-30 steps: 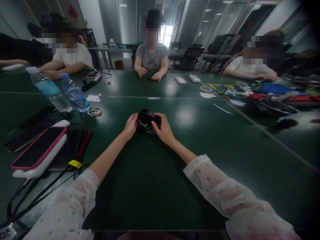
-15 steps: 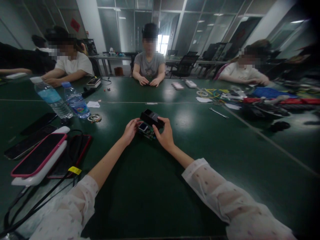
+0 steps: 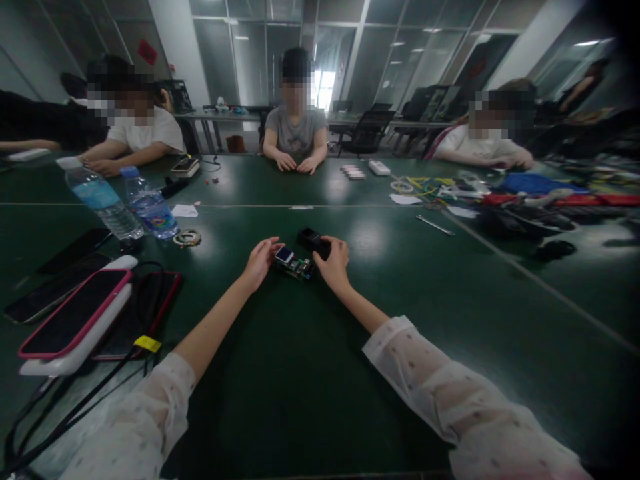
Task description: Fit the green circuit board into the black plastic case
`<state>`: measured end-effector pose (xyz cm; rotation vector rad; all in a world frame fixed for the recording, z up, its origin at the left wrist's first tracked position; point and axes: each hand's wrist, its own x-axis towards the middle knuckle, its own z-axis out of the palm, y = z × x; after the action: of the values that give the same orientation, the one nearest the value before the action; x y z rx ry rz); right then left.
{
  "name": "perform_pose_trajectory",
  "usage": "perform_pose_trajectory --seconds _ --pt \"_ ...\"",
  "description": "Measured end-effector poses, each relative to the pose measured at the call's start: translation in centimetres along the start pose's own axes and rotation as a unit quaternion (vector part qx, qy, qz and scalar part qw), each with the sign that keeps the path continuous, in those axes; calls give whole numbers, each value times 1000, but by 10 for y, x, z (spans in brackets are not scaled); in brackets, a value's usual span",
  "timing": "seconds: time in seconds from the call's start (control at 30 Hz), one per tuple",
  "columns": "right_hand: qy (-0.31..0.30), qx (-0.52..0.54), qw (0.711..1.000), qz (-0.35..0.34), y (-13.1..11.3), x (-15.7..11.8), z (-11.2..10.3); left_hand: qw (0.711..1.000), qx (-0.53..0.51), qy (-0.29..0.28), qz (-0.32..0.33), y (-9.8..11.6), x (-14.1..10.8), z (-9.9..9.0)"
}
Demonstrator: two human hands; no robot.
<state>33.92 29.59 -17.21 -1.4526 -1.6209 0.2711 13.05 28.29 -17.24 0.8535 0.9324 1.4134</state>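
The right hand (image 3: pixel 333 263) grips a black casing (image 3: pixel 311 239), which juts out toward ten o'clock. A circuit board (image 3: pixel 300 268) with a small screen (image 3: pixel 285 255) sits at nine o'clock from that hand — and at three o'clock from the left hand (image 3: pixel 260 263), which touches the board's screen end — whether it pinches the board cannot be told.

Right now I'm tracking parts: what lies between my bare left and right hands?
Head view: a black rectangular cover and a green circuit board with a small screen.

Black casing (image 3: pixel 310 238), green circuit board (image 3: pixel 301 268), dark-green tabletop (image 3: pixel 280 387), dark-spotted white sleeve (image 3: pixel 423 373), pink-rimmed black phone (image 3: pixel 77 313).
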Motion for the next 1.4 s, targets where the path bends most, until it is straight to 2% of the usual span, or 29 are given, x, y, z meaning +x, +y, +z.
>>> perform_pose_trajectory --seconds 0.47,1.4 --pt "-13 24 1000 3 3 0 1 1000 8 1 2 1 -2 0" --pt "6 36 999 2 7 1 5 1000 2 -2 0 5 -5 2"
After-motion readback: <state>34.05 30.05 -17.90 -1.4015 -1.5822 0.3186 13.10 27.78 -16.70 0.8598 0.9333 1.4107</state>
